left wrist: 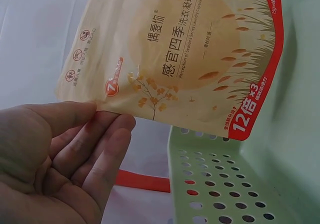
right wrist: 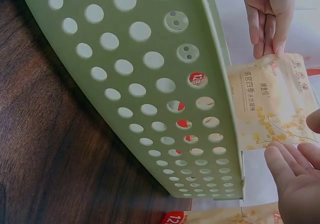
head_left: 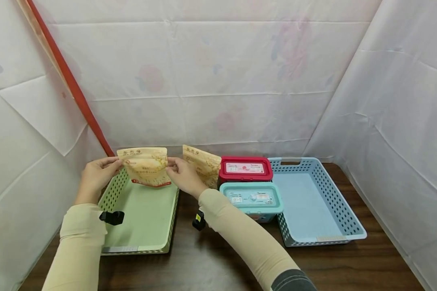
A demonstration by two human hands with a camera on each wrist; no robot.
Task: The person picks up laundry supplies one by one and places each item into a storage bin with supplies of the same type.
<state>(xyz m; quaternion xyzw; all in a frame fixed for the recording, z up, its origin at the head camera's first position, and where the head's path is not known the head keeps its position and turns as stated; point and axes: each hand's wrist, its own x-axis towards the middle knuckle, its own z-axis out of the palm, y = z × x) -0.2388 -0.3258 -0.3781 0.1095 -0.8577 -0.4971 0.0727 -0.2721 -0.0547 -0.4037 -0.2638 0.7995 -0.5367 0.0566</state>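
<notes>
A yellow pouch of laundry capsules (head_left: 147, 167) hangs over the far part of the green basket (head_left: 142, 218). My left hand (head_left: 98, 178) pinches its left edge between thumb and fingers, as the left wrist view shows closely (left wrist: 75, 154). At the opposite edge, my right hand (head_left: 185, 176) holds the pouch, thumb and fingertips at its side (right wrist: 300, 174). A second yellow pouch (head_left: 204, 161) stands just behind the right hand, partly hidden by it.
A red-lidded box (head_left: 246, 167) and a teal-lidded box (head_left: 253, 198) stand right of the second pouch. Beyond them lies a blue basket (head_left: 313, 206) on the dark wooden table (head_left: 204, 266). White sheeting (head_left: 218, 81) closes off the back and sides.
</notes>
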